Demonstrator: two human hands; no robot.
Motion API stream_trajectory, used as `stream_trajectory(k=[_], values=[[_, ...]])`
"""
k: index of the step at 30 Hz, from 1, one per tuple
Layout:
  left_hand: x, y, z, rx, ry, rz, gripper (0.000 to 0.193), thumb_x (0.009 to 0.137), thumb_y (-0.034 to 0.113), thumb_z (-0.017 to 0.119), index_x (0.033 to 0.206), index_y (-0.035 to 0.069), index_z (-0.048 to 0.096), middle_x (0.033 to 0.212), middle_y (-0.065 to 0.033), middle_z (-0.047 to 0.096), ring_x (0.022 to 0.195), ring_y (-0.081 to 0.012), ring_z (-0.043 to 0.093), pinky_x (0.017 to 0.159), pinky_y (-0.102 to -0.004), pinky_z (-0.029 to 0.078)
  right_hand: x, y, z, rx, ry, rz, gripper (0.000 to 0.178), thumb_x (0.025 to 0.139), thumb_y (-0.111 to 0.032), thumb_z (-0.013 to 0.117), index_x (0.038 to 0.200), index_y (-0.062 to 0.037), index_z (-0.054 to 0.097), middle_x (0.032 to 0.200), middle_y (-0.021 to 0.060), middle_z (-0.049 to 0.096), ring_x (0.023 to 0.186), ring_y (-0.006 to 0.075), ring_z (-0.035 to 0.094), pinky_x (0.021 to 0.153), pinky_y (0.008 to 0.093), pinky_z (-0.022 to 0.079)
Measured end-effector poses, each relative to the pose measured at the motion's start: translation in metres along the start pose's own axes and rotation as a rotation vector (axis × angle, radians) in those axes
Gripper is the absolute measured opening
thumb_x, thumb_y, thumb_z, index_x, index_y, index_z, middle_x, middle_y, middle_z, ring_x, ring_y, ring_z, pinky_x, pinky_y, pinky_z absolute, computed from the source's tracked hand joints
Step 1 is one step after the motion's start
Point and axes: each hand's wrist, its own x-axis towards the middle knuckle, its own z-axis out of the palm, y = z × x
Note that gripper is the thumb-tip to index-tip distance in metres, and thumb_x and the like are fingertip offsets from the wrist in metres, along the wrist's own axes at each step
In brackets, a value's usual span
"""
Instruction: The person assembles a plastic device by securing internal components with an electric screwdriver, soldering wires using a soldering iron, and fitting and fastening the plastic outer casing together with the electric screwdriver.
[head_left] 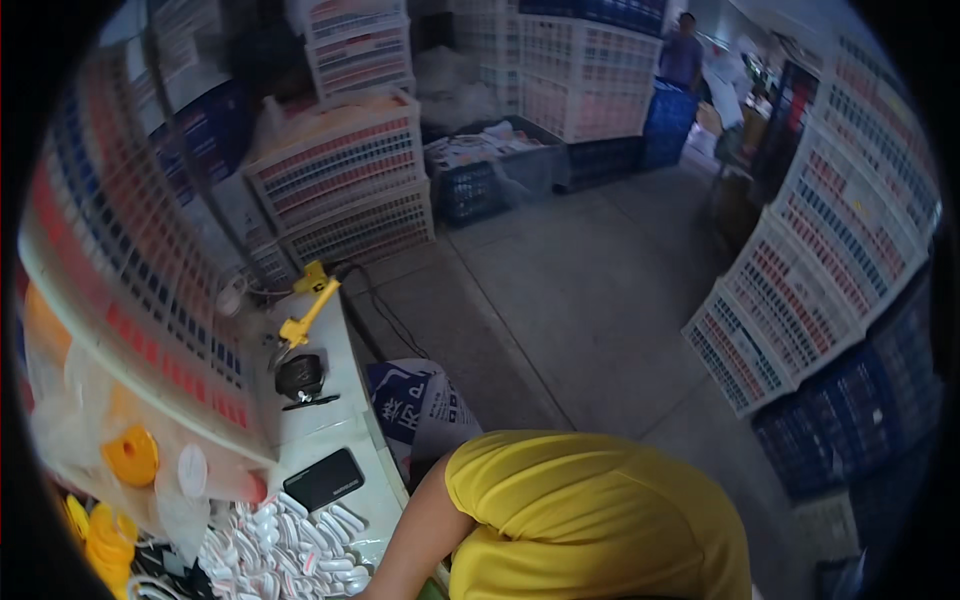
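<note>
A bare arm (425, 525) in a yellow sleeve (600, 520) reaches down to the lower edge, beside the white worktable (345, 400). Its hand lies outside the picture, and neither of my hands shows. Nearest to that arm is a heap of small white plastic pieces (275, 545), rounded and elongated. A black phone-like slab (323, 479) lies just beyond the heap. Farther along the table are a dark rounded object (298, 375) and a yellow tool-like piece (310, 312) whose kind I cannot make out.
Slatted crates (150, 260) hem the table on the left. More white crates (345, 170) stand behind, and a tall stack (810, 260) rises at right. A printed sack (425, 405) leans by the table; cables (385, 310) trail on the floor. Another person (682, 55) stands far back.
</note>
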Motion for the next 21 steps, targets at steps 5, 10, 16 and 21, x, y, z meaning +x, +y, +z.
stream_trajectory(k=[5, 10, 16, 21], values=[[0.066, 0.023, 0.081, 1.036, 0.27, -1.355, 0.03, 0.096, 0.026, 0.07, 0.091, -0.001, 0.059, 0.079, -0.0128, 0.066, 0.071, -0.0206, 0.061, 0.066, -0.0341, 0.053, -0.014, -0.003, -0.012, -0.021, 0.099, 0.033, 0.024, 0.084, -0.032, 0.063, 0.075, -0.0103, 0.064, 0.077, 0.0102, 0.064, 0.07, 0.0327, 0.065, 0.05, 0.0485, 0.049], [0.067, 0.036, 0.087, 1.076, 0.343, -1.374, 0.03, 0.097, 0.027, 0.069, 0.091, 0.0, 0.058, 0.08, -0.0126, 0.066, 0.072, -0.0206, 0.061, 0.068, -0.0339, 0.052, -0.013, 0.003, 0.001, 0.054, 0.15, -0.067, 0.024, 0.086, -0.028, 0.06, 0.071, -0.009, 0.064, 0.078, 0.011, 0.064, 0.07, 0.0333, 0.064, 0.05, 0.0484, 0.048], [0.002, 0.015, 0.007, 0.649, 0.119, -0.629, 0.034, 0.097, 0.032, 0.068, 0.091, 0.0, 0.057, 0.081, -0.012, 0.063, 0.075, -0.0216, 0.057, 0.07, -0.0361, 0.05, -0.006, -0.003, -0.001, -0.026, 0.083, -0.068, 0.023, 0.085, -0.024, 0.063, 0.067, -0.0087, 0.067, 0.078, 0.0122, 0.067, 0.07, 0.0336, 0.065, 0.053, 0.048, 0.05], [0.048, 0.049, 0.069, 1.302, 0.29, -1.45, 0.038, 0.096, 0.037, 0.069, 0.092, 0.001, 0.057, 0.085, -0.0128, 0.062, 0.079, -0.0226, 0.057, 0.072, -0.0388, 0.05, -0.018, 0.0, -0.007, 0.006, 0.128, -0.116, 0.029, 0.081, -0.034, 0.072, 0.066, -0.009, 0.068, 0.073, 0.011, 0.066, 0.068, 0.0332, 0.065, 0.054, 0.0476, 0.051]])
